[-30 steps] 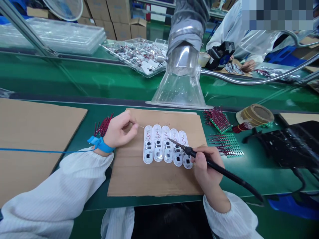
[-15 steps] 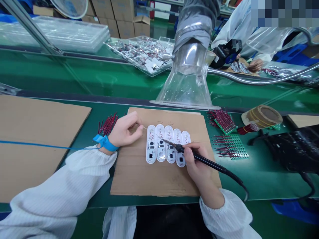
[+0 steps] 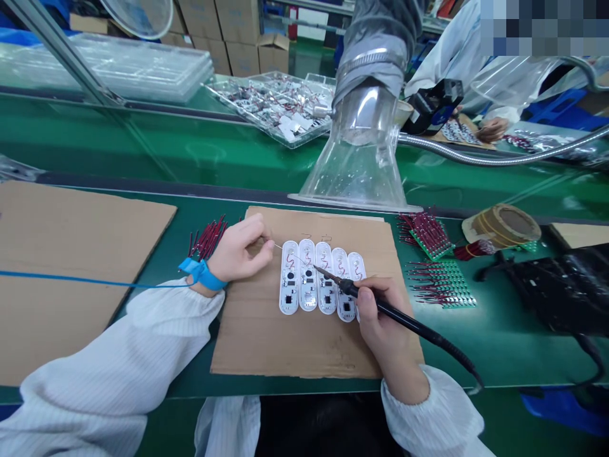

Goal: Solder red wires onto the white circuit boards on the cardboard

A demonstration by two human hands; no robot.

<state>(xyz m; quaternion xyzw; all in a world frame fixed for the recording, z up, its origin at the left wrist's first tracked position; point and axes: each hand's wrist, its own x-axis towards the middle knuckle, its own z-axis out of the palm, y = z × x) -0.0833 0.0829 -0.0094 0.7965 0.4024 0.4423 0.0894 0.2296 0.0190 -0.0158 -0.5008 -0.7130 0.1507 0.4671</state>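
Note:
My right hand (image 3: 387, 320) is closed around the black handle of a soldering iron (image 3: 416, 325). Its tip points left, at the upper part of a row of several white oblong circuit boards (image 3: 288, 289), near the second and third ones. Thin solder wire (image 3: 280, 246) sticks out from the pinched fingers of my left hand (image 3: 242, 249) and runs toward the same boards. Short red wires show on the upper ends of the boards, which lie side by side on a cardboard sheet (image 3: 266, 349). A blue wrist strap (image 3: 204, 274) circles my left wrist.
Dark red wires (image 3: 208, 238) lie behind my left hand. Green boards with red wires (image 3: 450, 284) and a round tan container (image 3: 502, 224) stand at right, near a black device (image 3: 561, 285). A clear fume hood (image 3: 356, 165) hangs behind the cardboard. Across the bench, a co-worker's hand (image 3: 492, 129) shows.
My right hand and the soldering iron have shifted slightly right and down. My left hand keeps its pinch on the solder wire, nearly still. The whole view has moved a little.

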